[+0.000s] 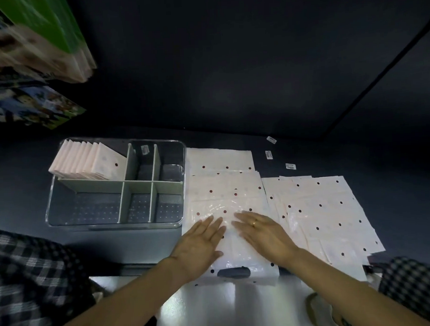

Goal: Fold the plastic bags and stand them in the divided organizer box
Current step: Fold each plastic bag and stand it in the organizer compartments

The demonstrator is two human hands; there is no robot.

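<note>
Folded bags (90, 159) fill one box (113, 226) compartment; five stand bare. Left hand (200, 240) and right hand (261, 232), flat, no grip, smooth another bag (225, 204); many wait.

Packing or stockroom bench, probably in a shop. A dark table (232, 127) against a dark wall carries many identical pale bags (322, 207) laid out in overlapping stacks, a clear divided organizer (118, 226) with folded bags (85, 161) standing in one rear compartment, and small barcode labels (290, 166) lying loose. Printed packages (31, 42) (blurred, contents unreadable) hang at upper left, like displayed merchandise.
</note>
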